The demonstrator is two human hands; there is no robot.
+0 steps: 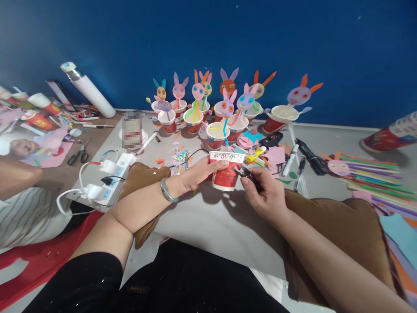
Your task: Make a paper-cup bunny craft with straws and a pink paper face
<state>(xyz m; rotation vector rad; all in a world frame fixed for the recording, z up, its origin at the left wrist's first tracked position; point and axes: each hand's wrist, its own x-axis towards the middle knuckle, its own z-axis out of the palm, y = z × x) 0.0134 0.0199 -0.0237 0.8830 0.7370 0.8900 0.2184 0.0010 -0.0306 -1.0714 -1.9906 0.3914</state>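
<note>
My left hand [198,171] grips a red paper cup [224,176] by its left side, thumb near the white rim. The cup is upright and held above the table. In my right hand [265,193] are black-handled scissors [249,174], their metal tip touching the cup's right side; whether the tip pierces the wall I cannot tell. Just behind stand several finished paper cups, among them a front one [218,138], with rabbit-like paper faces [227,108] on colored strips.
A white power strip [119,180] with plugs lies left, beside a brown cushion [143,178]. Another brown cushion [339,234] is under my right forearm. Paper scraps [180,156], a marker [290,160] and colored strips [378,174] lie around. A co-worker's arm [29,174] is at left.
</note>
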